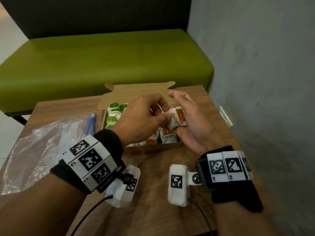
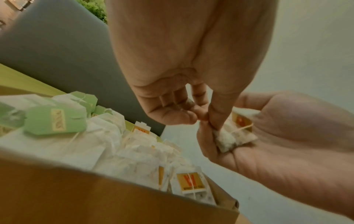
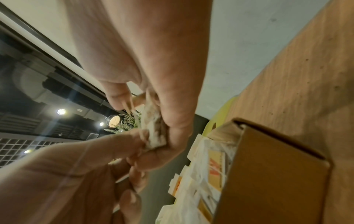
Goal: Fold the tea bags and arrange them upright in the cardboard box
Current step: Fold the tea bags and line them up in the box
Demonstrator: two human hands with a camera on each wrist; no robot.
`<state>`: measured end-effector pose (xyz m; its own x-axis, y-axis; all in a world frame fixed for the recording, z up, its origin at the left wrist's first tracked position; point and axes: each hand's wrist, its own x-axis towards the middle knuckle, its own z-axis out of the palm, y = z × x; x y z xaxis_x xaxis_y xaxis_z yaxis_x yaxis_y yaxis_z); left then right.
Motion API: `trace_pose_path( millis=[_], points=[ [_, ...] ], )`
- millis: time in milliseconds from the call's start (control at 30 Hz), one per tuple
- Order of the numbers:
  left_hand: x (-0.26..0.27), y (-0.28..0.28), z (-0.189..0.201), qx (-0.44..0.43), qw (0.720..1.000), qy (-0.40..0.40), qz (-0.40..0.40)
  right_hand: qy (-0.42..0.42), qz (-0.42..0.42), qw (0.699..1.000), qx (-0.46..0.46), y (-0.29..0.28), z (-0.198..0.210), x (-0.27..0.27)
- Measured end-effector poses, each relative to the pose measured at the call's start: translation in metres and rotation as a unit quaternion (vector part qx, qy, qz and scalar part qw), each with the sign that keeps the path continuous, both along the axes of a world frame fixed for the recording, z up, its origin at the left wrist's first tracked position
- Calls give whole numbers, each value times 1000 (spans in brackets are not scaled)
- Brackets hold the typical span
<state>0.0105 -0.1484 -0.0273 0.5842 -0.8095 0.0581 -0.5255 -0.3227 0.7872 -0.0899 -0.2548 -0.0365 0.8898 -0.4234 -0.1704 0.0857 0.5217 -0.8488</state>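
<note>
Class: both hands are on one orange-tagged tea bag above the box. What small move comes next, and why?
Probably finish the fold: the left hand pinches the tea bag lying in the right hand, not yet in the cardboard box.

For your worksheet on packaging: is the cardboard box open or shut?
Open. The cardboard box has its lid flap raised at the back, and tea bags show inside.

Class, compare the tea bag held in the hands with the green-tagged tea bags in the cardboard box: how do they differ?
The held tea bag has an orange-and-gold tag; the green-tagged tea bags have green tags.

The held tea bag is above the cardboard box, pinched by the left hand and cradled in the right hand; the green-tagged tea bags stand in the box's far left, untouched.

Both have white paper pouches.
</note>
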Motion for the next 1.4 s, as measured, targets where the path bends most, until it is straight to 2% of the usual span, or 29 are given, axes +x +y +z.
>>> trace_pose_path(
  millis=[100, 200, 333, 433, 533, 667, 733, 900, 1033, 1233, 1400],
  points=[
    [8, 1, 0, -31, 999, 21, 35, 5, -4, 1000, -5, -3, -3, 0],
    [11, 5, 0, -27, 997, 6, 68, 24, -55, 998, -38, -5, -8, 1],
    [11, 10, 3, -35, 996, 7, 81, 52, -91, 979, -173, -4, -14, 1],
    [8, 12, 13, -35, 998, 31, 38, 60, -87, 956, -274, -3, -13, 1],
    [9, 13, 15, -39, 998, 44, 22, 70, -83, 948, -298, -1, -15, 2],
    [14, 18, 11, -59, 994, 73, 50, 99, -22, 957, -273, 0, -16, 1],
    [17, 22, 9, -40, 995, 75, 45, 108, -8, 950, -292, 1, -18, 1],
    [25, 34, -5, 56, 994, 93, 33, 149, -18, 920, -361, -2, -18, 0],
    [25, 39, -20, 135, 988, 67, 25, 198, 47, 888, -412, -2, -17, -2],
    [21, 37, -25, 142, 989, -22, 36, 234, 138, 835, -478, 3, -12, -4],
    [19, 36, -22, 192, 981, -25, 19, 262, 174, 804, -505, 7, -10, -4]
  ],
)
